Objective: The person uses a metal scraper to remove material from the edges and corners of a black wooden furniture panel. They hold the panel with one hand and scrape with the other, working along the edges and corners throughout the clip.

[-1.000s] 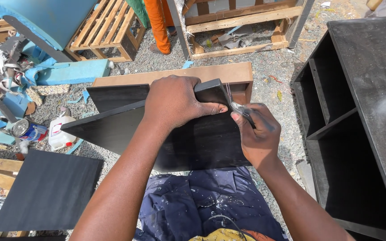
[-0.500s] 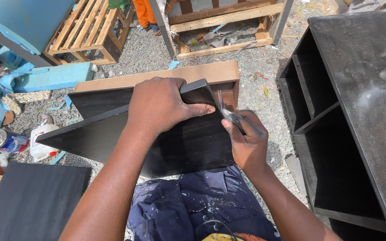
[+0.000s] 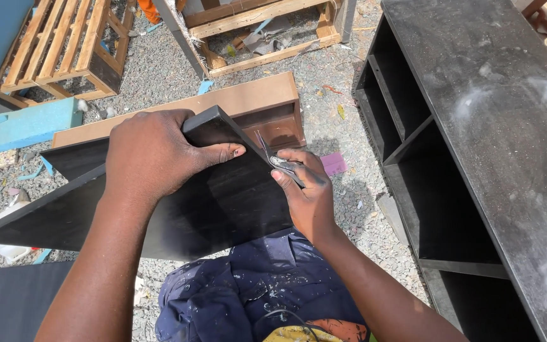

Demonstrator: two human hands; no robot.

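- Left hand point(image 3: 153, 158) is clamped over the top corner of a black board point(image 3: 223, 202), mid-frame, resting on the lap.
- Right hand point(image 3: 305, 190) pinches a thin metal blade point(image 3: 272, 158) against the board's right edge.
- Black shelf unit point(image 3: 476, 126) sits at right.
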